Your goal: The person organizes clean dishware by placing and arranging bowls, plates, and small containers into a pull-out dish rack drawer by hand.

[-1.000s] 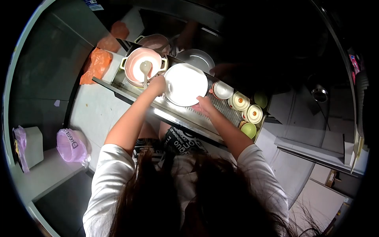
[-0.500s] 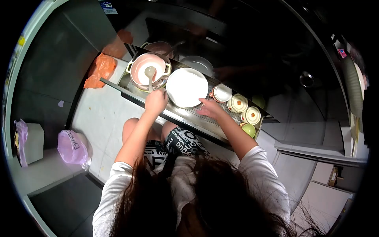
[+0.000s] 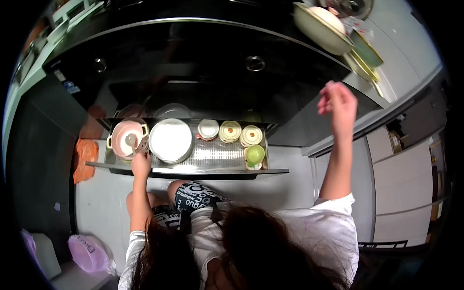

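Observation:
My left hand (image 3: 141, 165) is closed around the handle of a ladle (image 3: 131, 139), whose pale head rests inside a pink-lined pot (image 3: 118, 134) with light side handles. The pot sits at the left end of a pulled-out metal drawer (image 3: 212, 163). Beside it is a large round white dish (image 3: 170, 140). My right hand (image 3: 338, 102) is raised in the air at the right, beside the counter edge, fingers loosely bent and apart with nothing in them. Nearest to it on the counter is a pale green colander-like bowl (image 3: 321, 30).
Further along the drawer stand a white-lidded jar (image 3: 208, 129), two cream lidded jars (image 3: 230, 131) and a green cup (image 3: 254, 154). Flat green items (image 3: 365, 53) lie on the counter. An orange bag (image 3: 85, 159) and a lilac-lined bin (image 3: 89, 253) are on the left.
My right hand has left the drawer, rising and moving right to the counter edge. The view has turned, showing the counter. My left hand stays on the ladle.

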The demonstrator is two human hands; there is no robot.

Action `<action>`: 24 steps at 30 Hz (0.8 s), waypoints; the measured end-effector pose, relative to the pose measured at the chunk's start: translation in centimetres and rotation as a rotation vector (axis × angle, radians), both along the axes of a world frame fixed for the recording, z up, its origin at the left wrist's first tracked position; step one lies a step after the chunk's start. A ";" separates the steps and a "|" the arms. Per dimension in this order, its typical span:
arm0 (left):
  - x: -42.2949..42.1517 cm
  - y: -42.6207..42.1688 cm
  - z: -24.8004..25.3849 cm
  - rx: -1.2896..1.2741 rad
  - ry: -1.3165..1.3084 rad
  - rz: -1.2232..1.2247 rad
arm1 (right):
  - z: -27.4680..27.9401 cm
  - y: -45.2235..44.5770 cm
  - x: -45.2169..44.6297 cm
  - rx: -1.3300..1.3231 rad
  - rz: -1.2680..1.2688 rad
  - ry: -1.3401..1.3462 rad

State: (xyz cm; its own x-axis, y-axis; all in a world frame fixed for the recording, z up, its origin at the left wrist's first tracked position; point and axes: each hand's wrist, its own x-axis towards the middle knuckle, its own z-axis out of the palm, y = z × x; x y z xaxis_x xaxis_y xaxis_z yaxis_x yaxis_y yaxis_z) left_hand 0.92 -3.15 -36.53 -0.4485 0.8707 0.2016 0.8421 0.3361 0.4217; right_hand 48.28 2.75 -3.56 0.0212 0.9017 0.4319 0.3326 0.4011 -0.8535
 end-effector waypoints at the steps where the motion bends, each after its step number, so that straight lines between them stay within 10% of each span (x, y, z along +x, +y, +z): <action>1: 0.0 0.0 0.1 -0.033 0.009 0.014 | 1.5 0.9 2.0 0.036 -0.078 0.032; 11: 0.1 -0.3 0.9 -0.018 -0.029 -0.003 | 11.0 8.6 5.6 -0.530 0.079 0.170; 24: -0.3 -0.2 0.2 -0.026 -0.004 -0.005 | 10.9 9.0 5.8 -0.453 -0.012 0.188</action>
